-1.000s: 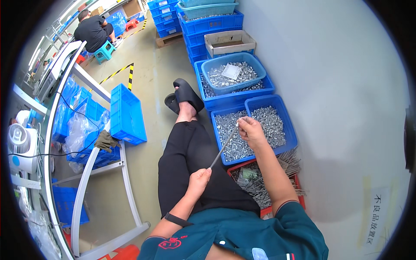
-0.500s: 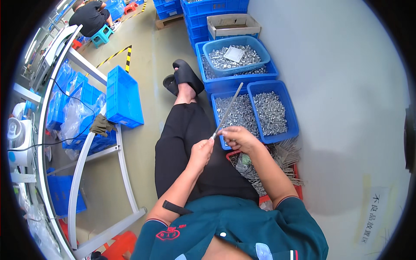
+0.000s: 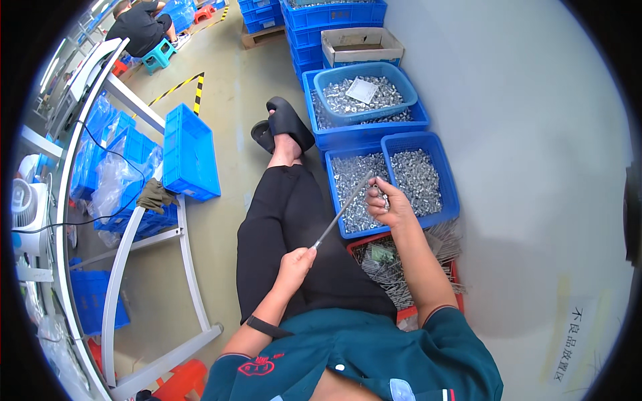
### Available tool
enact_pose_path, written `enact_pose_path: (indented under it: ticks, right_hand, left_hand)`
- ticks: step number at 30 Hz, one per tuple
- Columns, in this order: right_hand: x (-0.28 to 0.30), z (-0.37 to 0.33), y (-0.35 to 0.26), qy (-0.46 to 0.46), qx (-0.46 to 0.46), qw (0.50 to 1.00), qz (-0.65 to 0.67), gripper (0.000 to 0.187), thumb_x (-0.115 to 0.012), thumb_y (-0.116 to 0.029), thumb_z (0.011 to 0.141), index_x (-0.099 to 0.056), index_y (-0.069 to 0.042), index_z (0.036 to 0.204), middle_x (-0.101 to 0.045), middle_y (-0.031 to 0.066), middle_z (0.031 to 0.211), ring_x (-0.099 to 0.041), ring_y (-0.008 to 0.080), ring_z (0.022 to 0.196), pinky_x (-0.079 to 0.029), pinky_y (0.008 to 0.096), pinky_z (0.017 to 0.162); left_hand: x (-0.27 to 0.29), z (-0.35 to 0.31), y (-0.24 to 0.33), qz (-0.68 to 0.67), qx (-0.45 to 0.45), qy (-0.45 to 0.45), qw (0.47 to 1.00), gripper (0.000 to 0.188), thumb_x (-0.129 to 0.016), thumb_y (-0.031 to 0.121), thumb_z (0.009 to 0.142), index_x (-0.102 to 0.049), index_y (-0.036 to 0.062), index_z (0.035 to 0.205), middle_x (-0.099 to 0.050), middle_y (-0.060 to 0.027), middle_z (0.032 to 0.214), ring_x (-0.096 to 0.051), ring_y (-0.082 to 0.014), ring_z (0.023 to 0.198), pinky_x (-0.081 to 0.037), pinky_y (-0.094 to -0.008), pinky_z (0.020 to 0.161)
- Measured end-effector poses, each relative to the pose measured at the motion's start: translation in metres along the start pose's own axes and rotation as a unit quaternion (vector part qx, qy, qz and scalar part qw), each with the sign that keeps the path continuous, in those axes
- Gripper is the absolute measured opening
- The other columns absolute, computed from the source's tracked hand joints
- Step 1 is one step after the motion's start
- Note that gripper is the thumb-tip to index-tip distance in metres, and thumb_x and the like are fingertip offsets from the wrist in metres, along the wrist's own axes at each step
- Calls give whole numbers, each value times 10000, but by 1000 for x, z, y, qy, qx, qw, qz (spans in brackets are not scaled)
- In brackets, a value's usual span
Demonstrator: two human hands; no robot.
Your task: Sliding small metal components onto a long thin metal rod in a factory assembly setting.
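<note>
So the biggest thing here is the worktop [image 3: 62,247] down the left, with an open blue crate [image 3: 190,154] by its frame. Across the floor there's a stack of blue crates [image 3: 338,15], then a wide blue bin [image 3: 374,138] with a light blue basket [image 3: 364,119] of shiny metal bits sitting in it. Closer in are two blue tubs full of similar bits, and a red crate [image 3: 409,311] heaped with thin rods. The right forearm crosses above that crate and blocks part of it.

Left hand [image 3: 295,269] is closed round the near end of a rod [image 3: 341,212], over the lap. Right hand [image 3: 396,206] is curled around a few silver fittings [image 3: 380,195], right by the far tip; can't tell if it's touching. The rod's slim, straight, dull grey, slanting up and right over the left tub's edge, with a brighter bit at the held end, maybe a fitting, kinda blurry.
</note>
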State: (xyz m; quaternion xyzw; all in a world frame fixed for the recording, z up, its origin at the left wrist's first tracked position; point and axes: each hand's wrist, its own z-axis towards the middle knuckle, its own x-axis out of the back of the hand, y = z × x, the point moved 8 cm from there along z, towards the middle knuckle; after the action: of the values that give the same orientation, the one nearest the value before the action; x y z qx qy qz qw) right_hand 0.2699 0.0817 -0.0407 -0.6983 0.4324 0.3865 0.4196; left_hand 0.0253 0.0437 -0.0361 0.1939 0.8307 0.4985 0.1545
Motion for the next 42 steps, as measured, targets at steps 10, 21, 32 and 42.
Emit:
enact_pose_path:
  ticks: [10,21,32,42]
  right_hand:
    - [-19,-4,-25,31,54,987,-146,171,-577,-210,876,-581,-41,897,-503,10,613,-398,65,437,-266,178,359]
    - [-32,-8,-34,152,238,908,-308,163,-616,-172,849,-586,-15,883,-462,-20,602,-356,29,427,-233,176,357]
    - [-28,-4,-34,65,143,962,-225,187,-574,-165,869,-580,4,950,-475,-1,651,-381,45,456,-262,166,369]
    - [-41,-9,-46,97,85,920,-371,170,-591,-153,858,-582,6,916,-454,-11,630,-374,45,465,-248,172,369]
  left_hand:
    - [3,-2,2,126,-54,24,990,416,-539,279,898,-414,42,579,-335,47,516,-292,-40,510,-266,-259,446]
    - [0,2,2,124,-66,58,988,399,-547,263,896,-430,40,586,-344,44,516,-303,-42,508,-275,-257,448]
    - [-2,3,5,79,-57,24,995,386,-537,260,904,-448,49,593,-376,56,541,-320,-32,520,-281,-235,462]
    - [1,7,12,128,-95,53,986,388,-549,248,897,-439,45,585,-362,57,534,-318,-31,521,-281,-244,458]
